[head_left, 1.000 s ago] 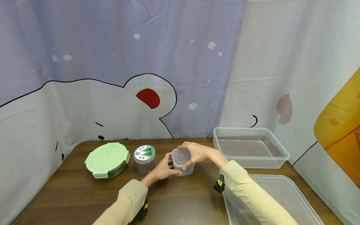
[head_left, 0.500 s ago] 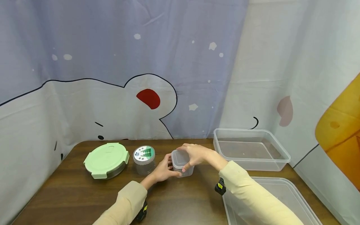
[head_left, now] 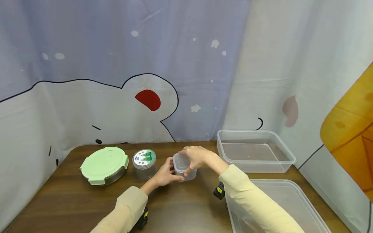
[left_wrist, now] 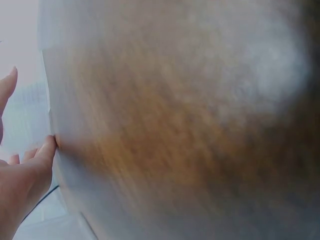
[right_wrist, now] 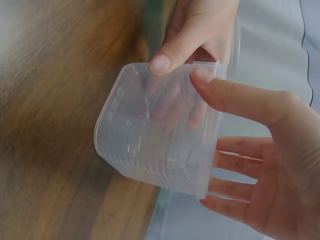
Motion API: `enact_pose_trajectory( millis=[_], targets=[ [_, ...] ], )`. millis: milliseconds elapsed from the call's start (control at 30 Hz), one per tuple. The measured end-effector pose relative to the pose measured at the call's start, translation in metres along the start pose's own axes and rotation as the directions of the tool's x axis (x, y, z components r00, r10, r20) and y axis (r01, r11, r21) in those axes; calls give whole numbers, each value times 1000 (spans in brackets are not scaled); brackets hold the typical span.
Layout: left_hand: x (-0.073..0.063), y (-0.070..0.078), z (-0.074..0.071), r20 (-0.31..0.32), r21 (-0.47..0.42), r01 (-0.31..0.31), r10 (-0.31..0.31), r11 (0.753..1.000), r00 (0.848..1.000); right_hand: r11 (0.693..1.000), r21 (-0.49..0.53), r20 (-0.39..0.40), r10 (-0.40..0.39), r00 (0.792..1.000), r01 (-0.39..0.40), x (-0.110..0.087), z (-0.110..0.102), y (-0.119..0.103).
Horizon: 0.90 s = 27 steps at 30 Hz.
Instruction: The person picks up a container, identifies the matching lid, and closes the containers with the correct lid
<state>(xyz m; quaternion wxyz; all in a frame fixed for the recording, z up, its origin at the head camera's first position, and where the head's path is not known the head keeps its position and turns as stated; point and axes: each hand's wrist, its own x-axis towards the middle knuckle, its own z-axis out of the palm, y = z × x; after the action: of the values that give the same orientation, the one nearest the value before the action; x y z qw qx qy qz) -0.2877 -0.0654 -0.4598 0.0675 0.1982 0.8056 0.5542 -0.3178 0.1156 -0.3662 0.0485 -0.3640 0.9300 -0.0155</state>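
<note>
A small clear plastic food container point(right_wrist: 145, 130) with a translucent lid point(head_left: 181, 161) stands on the wooden table between both hands. The left hand point(head_left: 164, 174) holds it from the left, thumb at the near side and fingers round the far left side. From above and the right, the right hand point(head_left: 199, 157) grips the lid's rim, thumb at the near edge and fingers at the far edge. In the right wrist view the container's ribbed wall shows, and nothing is visible inside except the fingers seen through it. Just left of the left hand is a clear round jar point(head_left: 144, 170) with a green-and-white label on top.
A round container with a pale green clip lid point(head_left: 104, 164) stands at the left. At the back right is a large clear plastic box point(head_left: 256, 166), without a lid on it. A big flat translucent lid point(head_left: 291, 194) lies in front of it, partly under the right sleeve.
The head view has turned slightly, so everything sits a little further left in it. Both hands keep their hold on the small container and its lid.
</note>
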Motion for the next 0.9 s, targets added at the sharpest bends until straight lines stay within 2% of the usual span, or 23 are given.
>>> enact_pose_trajectory(
  millis=[300, 600, 733, 900],
  targets=[
    [3, 2, -6, -3, 20, -7, 7, 1000, 1000, 999, 31, 6, 33, 999, -33, 3, -5, 0],
    [2, 6, -2, -6, 22, -13, 13, 1000, 1000, 998, 30, 30, 46, 998, -47, 2, -7, -2],
    [1, 6, 1, -9, 6, 6, -6, 1000, 1000, 997, 36, 37, 63, 997, -64, 0, -5, -3],
    [-3, 5, 1, -25, 15, 23, -22, 1000, 999, 999, 16, 42, 43, 998, -44, 0, -4, -7]
  ],
)
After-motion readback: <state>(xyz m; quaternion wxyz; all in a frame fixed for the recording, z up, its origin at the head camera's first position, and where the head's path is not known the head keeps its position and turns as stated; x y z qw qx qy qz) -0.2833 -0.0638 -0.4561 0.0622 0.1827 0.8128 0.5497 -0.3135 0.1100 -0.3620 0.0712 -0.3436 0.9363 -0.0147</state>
